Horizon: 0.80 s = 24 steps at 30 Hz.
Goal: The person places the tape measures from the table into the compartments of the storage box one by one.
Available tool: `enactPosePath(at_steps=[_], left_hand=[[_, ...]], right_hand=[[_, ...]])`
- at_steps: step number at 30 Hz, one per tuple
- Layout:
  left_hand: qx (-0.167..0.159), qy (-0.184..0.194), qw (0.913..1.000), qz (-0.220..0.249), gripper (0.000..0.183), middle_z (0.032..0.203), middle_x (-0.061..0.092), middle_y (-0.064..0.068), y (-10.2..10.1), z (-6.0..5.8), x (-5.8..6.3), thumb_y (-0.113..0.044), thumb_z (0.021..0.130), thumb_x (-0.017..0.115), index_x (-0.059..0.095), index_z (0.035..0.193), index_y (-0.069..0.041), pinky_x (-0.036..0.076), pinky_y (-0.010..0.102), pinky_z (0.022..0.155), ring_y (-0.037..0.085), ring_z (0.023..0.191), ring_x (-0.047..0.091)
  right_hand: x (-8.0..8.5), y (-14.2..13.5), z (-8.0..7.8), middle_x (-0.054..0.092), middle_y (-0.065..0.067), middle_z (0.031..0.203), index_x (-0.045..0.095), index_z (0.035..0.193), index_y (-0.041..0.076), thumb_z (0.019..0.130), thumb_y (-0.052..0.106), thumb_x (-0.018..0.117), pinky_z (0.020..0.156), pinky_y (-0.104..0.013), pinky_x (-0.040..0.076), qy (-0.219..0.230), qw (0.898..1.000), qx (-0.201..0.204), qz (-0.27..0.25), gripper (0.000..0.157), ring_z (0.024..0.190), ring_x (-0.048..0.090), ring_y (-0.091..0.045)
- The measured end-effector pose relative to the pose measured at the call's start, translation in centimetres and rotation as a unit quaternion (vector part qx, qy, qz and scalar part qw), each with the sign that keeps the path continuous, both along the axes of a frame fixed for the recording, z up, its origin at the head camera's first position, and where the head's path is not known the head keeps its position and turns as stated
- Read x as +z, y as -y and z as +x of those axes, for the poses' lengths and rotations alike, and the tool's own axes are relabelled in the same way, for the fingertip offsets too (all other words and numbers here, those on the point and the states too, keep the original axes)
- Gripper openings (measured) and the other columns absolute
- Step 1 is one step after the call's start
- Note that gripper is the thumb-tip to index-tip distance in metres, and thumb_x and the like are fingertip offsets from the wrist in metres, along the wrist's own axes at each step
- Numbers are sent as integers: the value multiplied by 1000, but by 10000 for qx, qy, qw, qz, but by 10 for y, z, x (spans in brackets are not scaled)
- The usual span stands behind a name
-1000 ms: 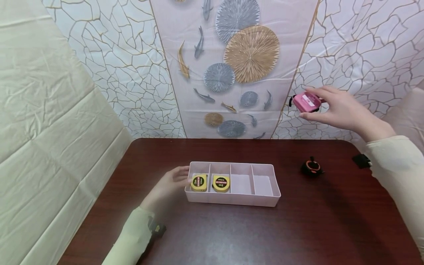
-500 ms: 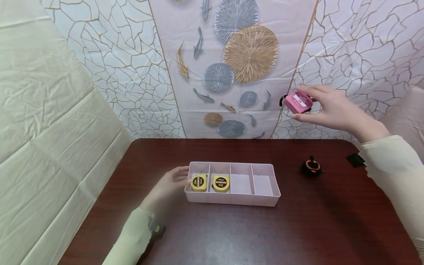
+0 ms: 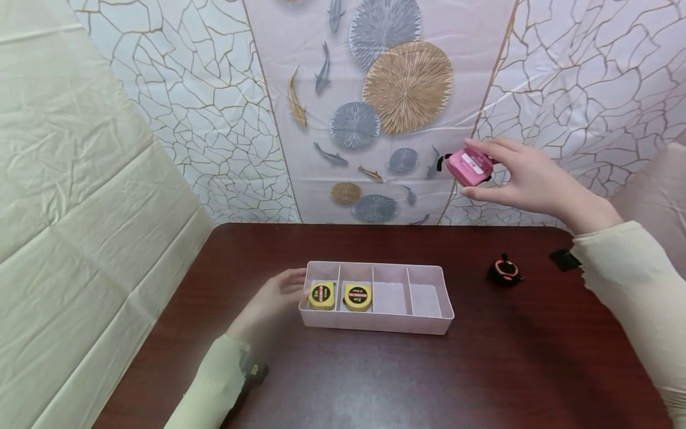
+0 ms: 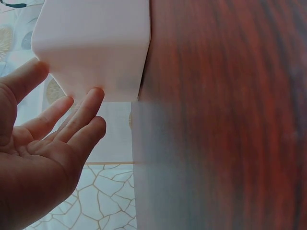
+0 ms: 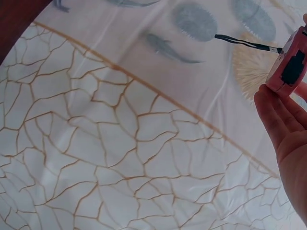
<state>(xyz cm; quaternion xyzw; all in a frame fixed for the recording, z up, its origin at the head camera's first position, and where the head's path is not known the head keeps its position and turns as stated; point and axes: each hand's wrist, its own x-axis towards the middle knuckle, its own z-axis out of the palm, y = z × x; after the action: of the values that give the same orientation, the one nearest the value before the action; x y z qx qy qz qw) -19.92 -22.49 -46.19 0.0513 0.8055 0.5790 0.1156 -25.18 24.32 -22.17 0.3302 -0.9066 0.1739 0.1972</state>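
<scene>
High above the table's right side, my right hand (image 3: 527, 176) pinches a pink tape measure (image 3: 470, 167) between thumb and fingers. The tape measure has a white label and a black wrist strap (image 5: 247, 43), which sticks out in the right wrist view. My left hand (image 3: 273, 301) is at the left end of a pale pink divided tray (image 3: 375, 322); in the left wrist view its relaxed fingers (image 4: 84, 117) touch the end wall. One yellow tape measure (image 3: 321, 296) lies in the leftmost compartment, and another yellow tape measure (image 3: 357, 297) in the second. Nothing lies in the two right compartments.
A black and orange tape measure (image 3: 504, 271) stands on the dark wooden table (image 3: 354, 381), right of the tray. Behind the table hangs a patterned cloth (image 3: 236, 119). A cream cloth (image 3: 80, 238) slopes along the left side.
My right hand has moved left in the head view, carrying the pink tape measure with it. The left hand and the tray stay where they were.
</scene>
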Motion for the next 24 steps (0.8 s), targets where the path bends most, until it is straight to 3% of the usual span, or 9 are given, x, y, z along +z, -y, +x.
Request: enactPosePath(at_steps=[8,19,24], left_hand=[[-46,-103,9999,-45,57,134,62,1,1,-1,0,-34,91,76,54,142,-24,49,46,103,20,123,60],[170,114,9996,-214,57,132,63,-5,0,-2,-1,-39,89,77,56,141,-29,47,48,105,18,123,59],[159,106,9996,-210,58,133,62,-4,1,-2,0,-40,89,77,55,141,-29,48,48,104,18,123,59]], right_hand=[[3,14,5,59,-18,128,52,147,7,75,27,89,89,-56,47,-220,9995,227,85,83,108,58,-35],[-2,25,7,61,-16,127,55,144,6,69,21,91,88,-53,49,-551,9963,660,38,84,108,59,-31],[-6,29,7,62,-12,123,56,143,8,67,21,92,86,-42,48,-735,9939,818,46,85,103,60,-24]])
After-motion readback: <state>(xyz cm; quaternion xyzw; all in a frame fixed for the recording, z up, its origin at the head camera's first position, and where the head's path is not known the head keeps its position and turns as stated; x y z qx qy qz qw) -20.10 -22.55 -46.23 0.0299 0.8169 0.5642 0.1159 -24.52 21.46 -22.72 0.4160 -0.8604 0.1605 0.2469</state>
